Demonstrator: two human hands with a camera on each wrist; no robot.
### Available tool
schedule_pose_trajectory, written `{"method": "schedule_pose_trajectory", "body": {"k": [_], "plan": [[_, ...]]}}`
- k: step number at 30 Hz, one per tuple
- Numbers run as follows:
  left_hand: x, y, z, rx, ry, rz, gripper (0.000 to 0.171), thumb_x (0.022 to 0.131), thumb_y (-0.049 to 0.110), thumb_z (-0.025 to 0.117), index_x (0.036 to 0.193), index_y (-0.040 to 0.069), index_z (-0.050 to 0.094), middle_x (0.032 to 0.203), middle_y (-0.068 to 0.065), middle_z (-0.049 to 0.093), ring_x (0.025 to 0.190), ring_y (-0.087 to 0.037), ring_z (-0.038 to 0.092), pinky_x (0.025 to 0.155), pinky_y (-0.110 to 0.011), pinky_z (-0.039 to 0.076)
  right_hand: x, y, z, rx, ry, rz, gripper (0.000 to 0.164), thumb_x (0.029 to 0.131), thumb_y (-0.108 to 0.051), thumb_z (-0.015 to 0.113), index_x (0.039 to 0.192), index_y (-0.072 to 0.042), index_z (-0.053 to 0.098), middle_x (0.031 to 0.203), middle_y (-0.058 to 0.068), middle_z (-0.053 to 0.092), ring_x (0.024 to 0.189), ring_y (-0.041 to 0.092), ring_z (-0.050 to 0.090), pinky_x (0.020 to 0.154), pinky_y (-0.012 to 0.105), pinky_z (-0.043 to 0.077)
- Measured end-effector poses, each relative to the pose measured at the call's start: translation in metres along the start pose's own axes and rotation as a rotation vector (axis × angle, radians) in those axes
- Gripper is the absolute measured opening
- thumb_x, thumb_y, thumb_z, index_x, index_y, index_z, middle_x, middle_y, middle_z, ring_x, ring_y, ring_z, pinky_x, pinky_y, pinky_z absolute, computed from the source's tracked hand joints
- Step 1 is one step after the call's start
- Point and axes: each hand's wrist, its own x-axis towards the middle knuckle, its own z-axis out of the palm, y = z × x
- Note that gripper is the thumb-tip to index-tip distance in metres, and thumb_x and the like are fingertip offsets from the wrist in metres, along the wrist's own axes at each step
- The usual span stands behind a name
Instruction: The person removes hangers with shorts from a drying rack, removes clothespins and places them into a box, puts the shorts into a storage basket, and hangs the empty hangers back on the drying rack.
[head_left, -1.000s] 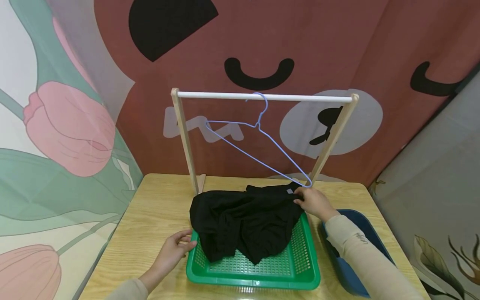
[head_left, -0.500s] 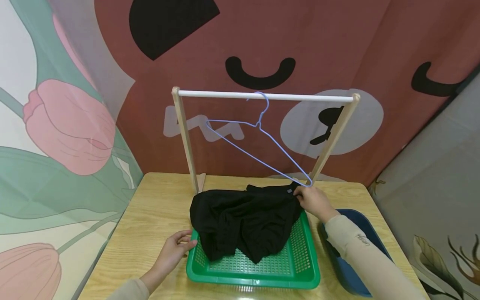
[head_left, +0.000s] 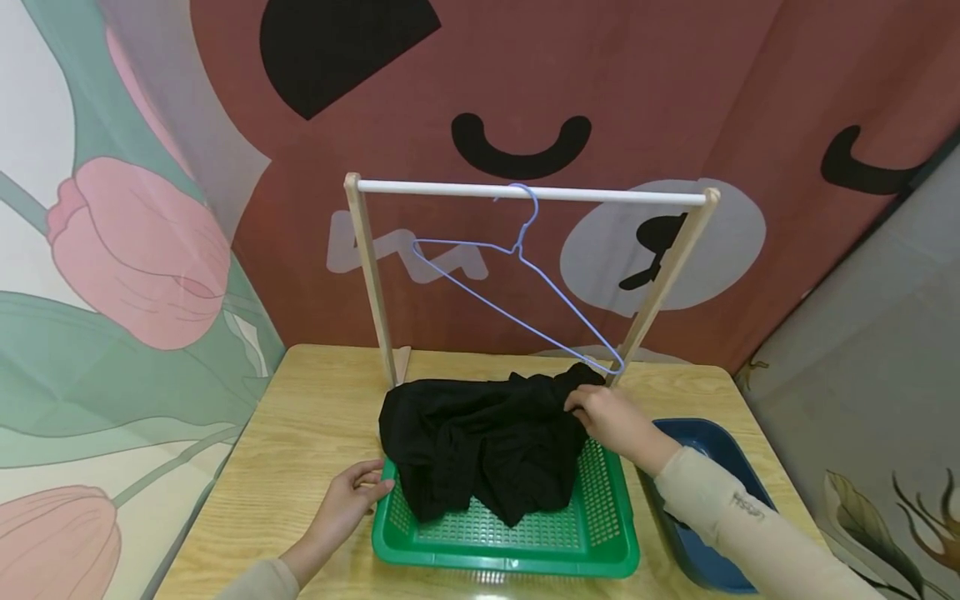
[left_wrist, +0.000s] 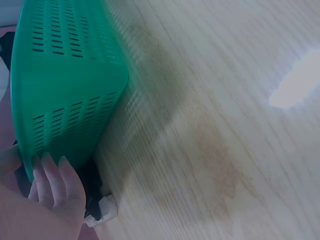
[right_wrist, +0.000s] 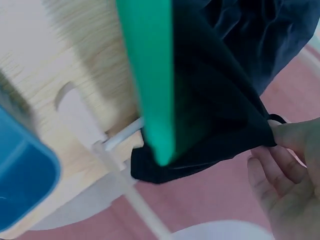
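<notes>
A crumpled black garment (head_left: 480, 442) lies in the green basket (head_left: 510, 562), draped over its far rim; whether it is a shirt or trousers I cannot tell. My right hand (head_left: 611, 421) pinches the garment's far right edge between thumb and fingers. In the right wrist view the pinched cloth (right_wrist: 225, 135) is drawn out toward the fingertips (right_wrist: 280, 132), with a small dark loop beside them. My left hand (head_left: 348, 500) holds the basket's left rim; in the left wrist view its fingers (left_wrist: 57, 180) press the outer wall, thumb over the rim.
Behind the basket stands a wooden rack with a white rod (head_left: 450, 189). A light-blue hanger (head_left: 517, 250) hangs from it, its lower right corner close above the garment. A dark-blue bin (head_left: 697, 542) stands right of the basket, partly under the right sleeve, on the wooden table (head_left: 300, 433).
My right hand has moved a little left and toward me, drawing the garment's edge along. The small grey tag there is out of sight now. The left hand and basket stay put.
</notes>
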Motion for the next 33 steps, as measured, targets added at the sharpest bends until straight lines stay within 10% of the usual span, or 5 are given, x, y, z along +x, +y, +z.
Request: {"method": "schedule_pose_trajectory", "body": {"k": [13,33], "plan": [[-0.002,-0.002,0.000,0.005,0.003,-0.004,0.044,0.092,0.015,0.071,0.129,-0.006,0.058,0.095,-0.007,0.062,0.078,-0.018,0.060,0.065,-0.036,0.051,-0.011,-0.058,-0.002,0.052,-0.036,-0.223,0.019,0.082,0.004,0.078,0.093,-0.010,0.073,0.092,0.000,0.067,0.082,0.014,0.067,0.068,0.023,0.055],[0.000,-0.005,0.000,-0.010,-0.005,0.004,0.047,0.093,0.021,0.071,0.130,-0.005,0.058,0.096,-0.007,0.061,0.079,-0.018,0.059,0.067,-0.037,0.051,-0.022,-0.089,0.009,0.143,-0.241,-0.270,0.016,0.086,-0.003,0.076,0.096,-0.015,0.073,0.092,-0.006,0.066,0.085,0.004,0.064,0.073,0.016,0.051]]}}
